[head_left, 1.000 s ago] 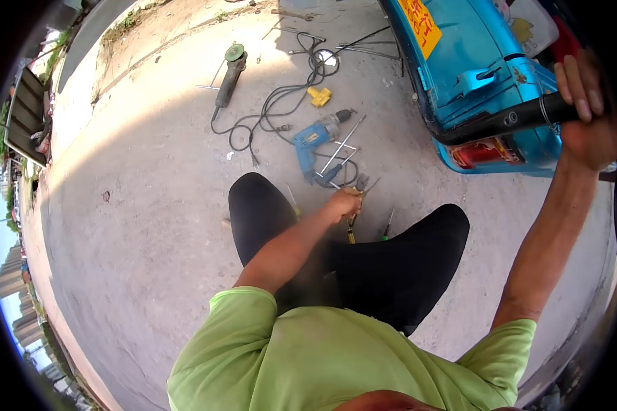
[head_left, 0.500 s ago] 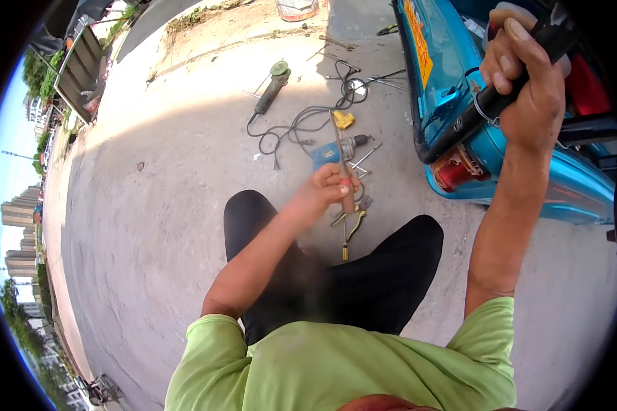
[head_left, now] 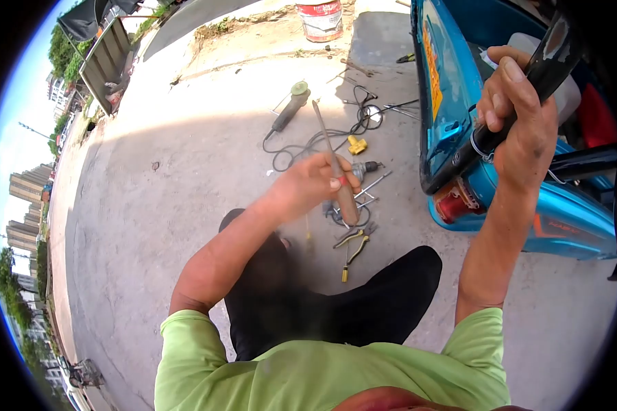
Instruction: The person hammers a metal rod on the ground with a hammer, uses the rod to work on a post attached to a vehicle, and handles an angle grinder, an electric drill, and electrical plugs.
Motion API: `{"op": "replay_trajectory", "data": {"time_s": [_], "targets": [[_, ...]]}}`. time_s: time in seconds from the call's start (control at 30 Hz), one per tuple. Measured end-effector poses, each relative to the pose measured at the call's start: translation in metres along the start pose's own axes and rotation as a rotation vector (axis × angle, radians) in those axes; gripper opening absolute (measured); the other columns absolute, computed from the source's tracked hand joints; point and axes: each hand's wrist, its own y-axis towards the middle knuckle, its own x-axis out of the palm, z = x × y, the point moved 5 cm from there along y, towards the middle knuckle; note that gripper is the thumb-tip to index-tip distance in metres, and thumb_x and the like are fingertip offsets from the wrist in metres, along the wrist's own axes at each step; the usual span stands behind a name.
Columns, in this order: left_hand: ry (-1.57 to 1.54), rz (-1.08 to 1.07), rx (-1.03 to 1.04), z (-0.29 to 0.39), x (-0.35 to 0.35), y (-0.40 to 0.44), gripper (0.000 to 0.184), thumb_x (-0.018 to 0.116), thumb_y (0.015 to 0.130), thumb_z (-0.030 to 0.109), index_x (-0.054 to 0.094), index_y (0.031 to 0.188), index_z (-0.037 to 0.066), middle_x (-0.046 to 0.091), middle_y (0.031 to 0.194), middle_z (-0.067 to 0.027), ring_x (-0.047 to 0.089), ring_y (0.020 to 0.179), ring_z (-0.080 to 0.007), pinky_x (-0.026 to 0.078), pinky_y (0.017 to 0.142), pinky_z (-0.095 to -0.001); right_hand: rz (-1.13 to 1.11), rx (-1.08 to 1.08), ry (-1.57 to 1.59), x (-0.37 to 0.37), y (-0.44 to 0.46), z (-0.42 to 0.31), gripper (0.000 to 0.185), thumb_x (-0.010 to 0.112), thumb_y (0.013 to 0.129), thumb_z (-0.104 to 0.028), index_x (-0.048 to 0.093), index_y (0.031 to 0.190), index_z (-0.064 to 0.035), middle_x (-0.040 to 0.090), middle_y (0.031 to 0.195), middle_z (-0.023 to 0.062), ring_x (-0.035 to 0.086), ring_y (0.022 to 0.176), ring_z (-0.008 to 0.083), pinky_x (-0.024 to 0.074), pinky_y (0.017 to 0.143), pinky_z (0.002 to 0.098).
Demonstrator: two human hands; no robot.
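Observation:
My left hand (head_left: 319, 183) is closed round the middle of a long thin tool with a slim metal shaft and a brown handle (head_left: 347, 205) with a red band. Its shaft points away and slightly left; I cannot tell its exact kind. My right hand (head_left: 521, 120) wraps round a thick black bar (head_left: 465, 159) on the blue vehicle (head_left: 555, 222). A wire is twisted about the bar below that hand. Beneath my left hand, a power drill (head_left: 363, 168) is partly hidden. Pliers with yellow handles (head_left: 356, 245) lie nearer my knees.
An angle grinder (head_left: 291, 106) with its cable lies ahead on the concrete, near a yellow piece (head_left: 356, 144) and several metal rods. A red and white bucket (head_left: 320, 22) stands farther off. The vehicle's red tail light (head_left: 454, 200) is close on my right.
The tool in my left hand has tilted, its far end now leaning left. My view has shifted, so the ground things appear lower and farther right. My right hand stays on the bar.

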Motion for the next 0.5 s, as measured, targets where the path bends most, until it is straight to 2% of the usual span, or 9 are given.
{"op": "replay_trajectory", "data": {"time_s": [0.1,0.13,0.23,0.3,0.37,0.4,0.43,0.47,0.5], "targets": [[0.119,0.045,-0.019,0.011,-0.031,0.016,0.025,0.068,0.095,0.01,0.063,0.119,0.007,0.068,0.117,-0.0118,0.064,0.115,-0.0275,0.048,0.101,-0.0399,-0.109,-0.084,0.02,-0.005,0.002,0.005,0.041,0.053,0.104,-0.034,0.063,0.121,0.0026,0.047,0.07,-0.0038,0.048,0.059,0.0036,0.0408,0.059,0.0224],[0.149,0.059,-0.044,0.012,-0.045,0.022,0.022,0.071,0.094,0.014,0.066,0.114,0.007,0.068,0.112,-0.0087,0.066,0.107,-0.0223,0.05,0.098,-0.0371,-0.089,-0.132,-0.07,-0.009,0.003,0.006,0.042,0.05,0.106,-0.032,0.061,0.123,0.0038,0.05,0.077,-0.0004,0.052,0.066,0.0072,0.0435,0.065,0.025],[0.299,0.098,-0.09,0.001,-0.106,0.053,0.02,0.073,0.093,0.015,0.067,0.111,0.007,0.067,0.108,-0.0058,0.066,0.101,-0.0175,0.053,0.094,-0.0359,0.121,-0.365,-0.581,-0.03,-0.024,0.002,0.044,0.041,0.109,-0.029,0.056,0.129,0.0074,0.06,0.099,0.0096,0.063,0.086,0.0179,0.0519,0.081,0.0326],[0.337,0.11,-0.151,-0.006,-0.151,0.079,0.021,0.073,0.094,0.017,0.067,0.11,0.005,0.065,0.102,-0.004,0.065,0.095,-0.0154,0.057,0.089,-0.035,0.318,-0.558,-0.596,-0.016,-0.069,-0.019,0.043,0.049,0.103,-0.029,0.056,0.13,0.0023,0.06,0.106,0.01,0.061,0.093,0.022,0.0496,0.086,0.0368],[0.31,0.101,-0.241,-0.029,-0.198,0.105,0.022,0.073,0.094,0.017,0.066,0.109,0.004,0.064,0.1,-0.0042,0.065,0.093,-0.0158,0.057,0.087,-0.0349,0.312,-0.64,-0.366,0.022,-0.118,-0.02,0.044,0.057,0.096,-0.03,0.055,0.131,-0.0027,0.059,0.113,0.0104,0.058,0.1,0.026,0.0473,0.092,0.0409],[0.274,0.085,-0.263,-0.041,-0.219,0.12,0.022,0.073,0.094,0.018,0.065,0.108,0.003,0.063,0.099,-0.0045,0.064,0.091,-0.0161,0.058,0.085,-0.0349,0.241,-0.622,-0.26,0.047,-0.133,-0.009,0.046,0.061,0.093,-0.03,0.055,0.132,-0.0053,0.059,0.116,0.0106,0.057,0.103,0.0281,0.0461,0.094,0.0429],[0.262,0.068,-0.263,-0.045,-0.229,0.132,0.023,0.073,0.094,0.018,0.064,0.108,0.003,0.064,0.098,-0.0046,0.064,0.09,-0.0162,0.058,0.084,-0.0347,0.102,-0.501,-0.235,0.08,-0.14,0.016,0.049,0.065,0.09,-0.03,0.054,0.132,-0.0078,0.058,0.119,0.0108,0.056,0.106,0.0301,0.0449,0.097,0.045],[0.251,0.047,-0.263,-0.047,-0.232,0.144,0.023,0.073,0.094,0.019,0.064,0.109,0.003,0.064,0.097,-0.0048,0.065,0.089,-0.0163,0.058,0.083,-0.0345,-0.088,-0.255,-0.365,0.114,-0.137,0.057,0.053,0.069,0.087,-0.03,0.054,0.133,-0.0103,0.058,0.123,0.011,0.055,0.11,0.0321,0.0438,0.1,0.0471],[0.239,0.025,-0.258,-0.053,-0.238,0.158,0.023,0.073,0.094,0.019,0.064,0.109,0.003,0.064,0.096,-0.0049,0.065,0.088,-0.0164,0.058,0.082,-0.0343,-0.371,-0.041,-0.68,0.144,-0.134,0.109,0.066,0.071,0.086,-0.027,0.046,0.143,-0.0061,0.056,0.131,0.0175,0.055,0.115,0.0346,0.0471,0.097,0.046]]}}
